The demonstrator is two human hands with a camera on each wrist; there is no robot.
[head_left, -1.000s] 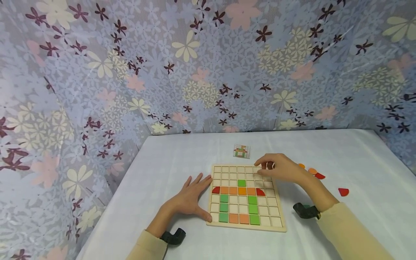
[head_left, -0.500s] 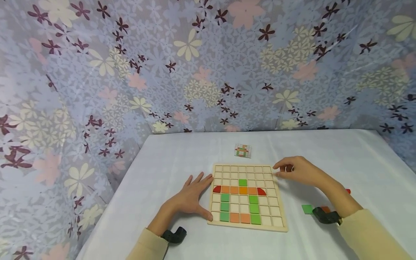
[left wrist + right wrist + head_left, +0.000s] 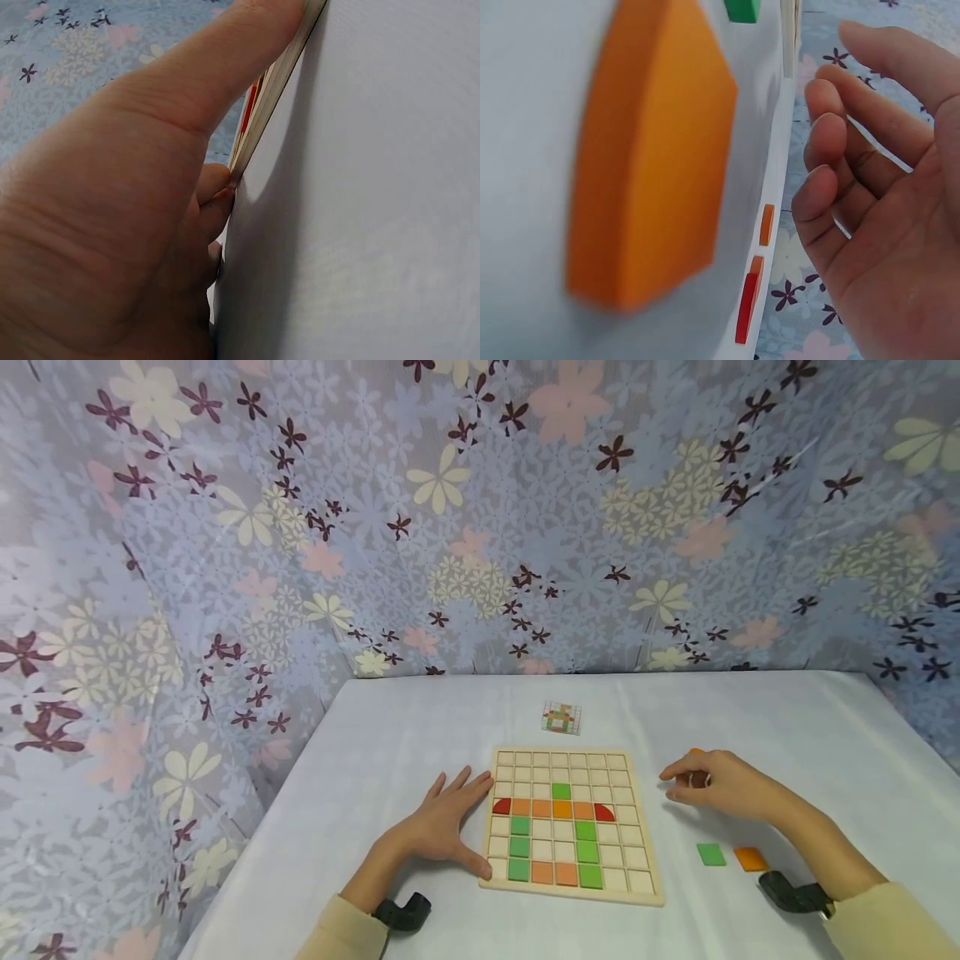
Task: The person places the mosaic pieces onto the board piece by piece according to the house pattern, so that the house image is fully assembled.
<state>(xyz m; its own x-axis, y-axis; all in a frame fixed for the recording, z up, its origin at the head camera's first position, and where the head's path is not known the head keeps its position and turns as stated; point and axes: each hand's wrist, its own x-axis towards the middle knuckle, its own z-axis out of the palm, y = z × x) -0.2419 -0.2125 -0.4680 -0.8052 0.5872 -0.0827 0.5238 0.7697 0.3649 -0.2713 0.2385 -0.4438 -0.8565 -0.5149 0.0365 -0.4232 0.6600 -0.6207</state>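
Note:
A wooden grid board [image 3: 570, 894] lies on the table. Its tiles include a green square [image 3: 561, 791], a row of orange squares [image 3: 562, 809] with a red quarter-round [image 3: 603, 812] at each end, and two green columns [image 3: 587, 831] below. My left hand [image 3: 438, 828] is spread at the board's left side, fingertips and thumb touching its edge [image 3: 271, 97]. To the right of the board hovers my right hand [image 3: 727, 783]; the right wrist view shows its fingers [image 3: 826, 139] loosely bent with nothing between them. Below it lie a loose green tile [image 3: 711, 854] and an orange tile [image 3: 751, 859].
Behind the board lies a small pattern card [image 3: 561, 717]. An orange piece [image 3: 696, 751] is partly hidden behind the right hand. In the right wrist view, a red piece [image 3: 745, 307] and a small orange piece [image 3: 766, 225] lie farther off. A floral curtain [image 3: 480, 527] backs the table.
My right hand has moved from over the board's upper right to the table at its right, uncovering the loose green and orange tiles. My left hand stays at the board's edge.

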